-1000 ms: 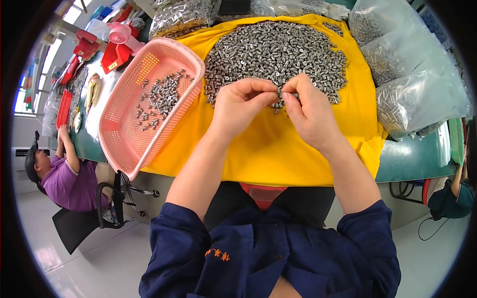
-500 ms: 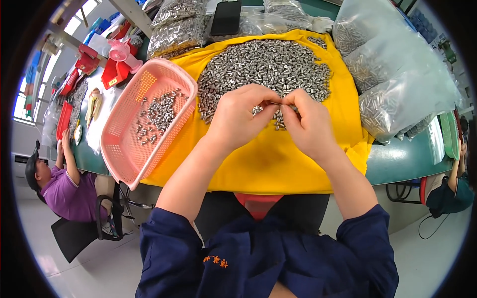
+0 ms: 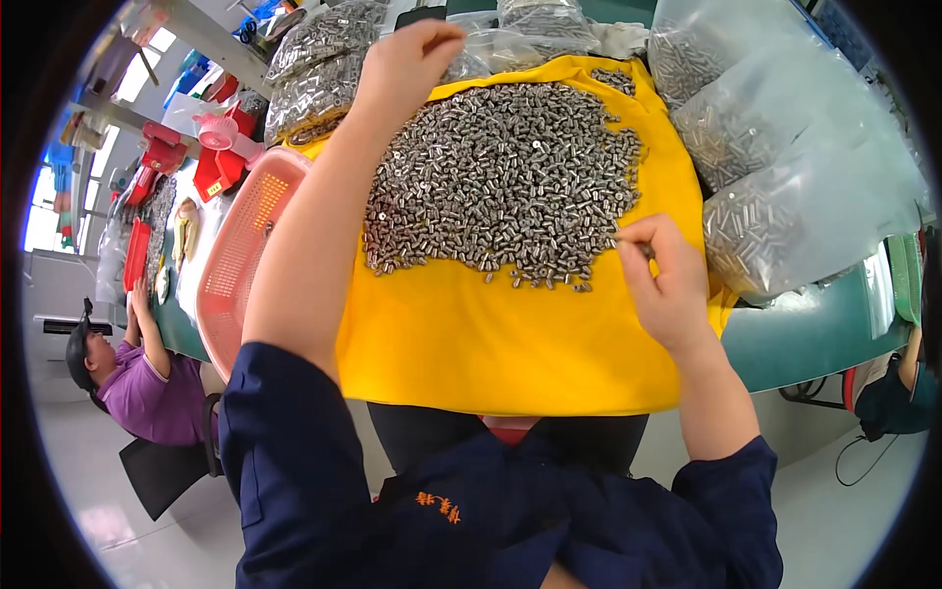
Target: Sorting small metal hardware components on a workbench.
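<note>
A broad heap of small silvery cylindrical metal parts (image 3: pixel 500 177) lies on a yellow cloth (image 3: pixel 510 353). My left hand (image 3: pixel 407 64) is raised past the heap's far left edge, beside the black phone (image 3: pixel 420 15), with its fingers curled together; whatever they may hold is hidden. At the heap's right edge, my right hand (image 3: pixel 667 280) is closed in a pinch on a small metal part (image 3: pixel 619 239), which barely shows at the fingertips. My left forearm covers much of the pink perforated basket (image 3: pixel 221 285) and most of what lies in it.
Clear bags of metal parts stand at the back left (image 3: pixel 314 88) and right (image 3: pixel 756 231) on the green table (image 3: pixel 795 334). Red bins (image 3: pixel 218 172) and a pink fan (image 3: pixel 221 133) sit left. A person in purple (image 3: pixel 147 398) works at left, another person (image 3: pixel 893 398) at right.
My hands were together over the heap's near edge and have parted. The left has gone far and left toward the phone; the right has moved right and slightly nearer. The view has shifted slightly.
</note>
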Motion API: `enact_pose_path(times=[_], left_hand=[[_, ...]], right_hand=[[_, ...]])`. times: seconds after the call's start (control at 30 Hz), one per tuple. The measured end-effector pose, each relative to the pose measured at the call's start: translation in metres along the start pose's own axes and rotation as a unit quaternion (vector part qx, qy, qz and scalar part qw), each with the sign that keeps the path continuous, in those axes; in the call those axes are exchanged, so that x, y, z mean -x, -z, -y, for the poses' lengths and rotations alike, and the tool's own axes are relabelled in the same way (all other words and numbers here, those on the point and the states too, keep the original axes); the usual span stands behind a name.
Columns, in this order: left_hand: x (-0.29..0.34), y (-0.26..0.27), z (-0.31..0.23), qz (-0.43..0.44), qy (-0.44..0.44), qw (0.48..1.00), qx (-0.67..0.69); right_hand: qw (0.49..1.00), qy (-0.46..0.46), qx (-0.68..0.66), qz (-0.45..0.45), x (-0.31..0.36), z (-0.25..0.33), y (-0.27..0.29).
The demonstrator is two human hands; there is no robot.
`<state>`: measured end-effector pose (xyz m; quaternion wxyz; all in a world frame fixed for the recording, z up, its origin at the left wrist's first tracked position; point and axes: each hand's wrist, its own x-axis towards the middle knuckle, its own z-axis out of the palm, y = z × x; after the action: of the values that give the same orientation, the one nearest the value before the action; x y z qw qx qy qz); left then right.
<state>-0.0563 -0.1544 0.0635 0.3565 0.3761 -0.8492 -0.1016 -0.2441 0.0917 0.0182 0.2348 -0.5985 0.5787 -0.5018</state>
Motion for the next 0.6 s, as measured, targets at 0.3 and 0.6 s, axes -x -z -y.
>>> enact_pose_path(times=[0.3,0.6], left_hand=[[-0.049,-0.025,0.023,0.191,-0.043,0.972,-0.129],[-0.025,0.004,-0.024,0.064,-0.024,0.991,-0.113]], right_hand=[[0.999,0.009,0.016,0.03,0.001,-0.006,0.005],[0.997,0.05,0.058,-0.012,-0.002,-0.016,-0.001]])
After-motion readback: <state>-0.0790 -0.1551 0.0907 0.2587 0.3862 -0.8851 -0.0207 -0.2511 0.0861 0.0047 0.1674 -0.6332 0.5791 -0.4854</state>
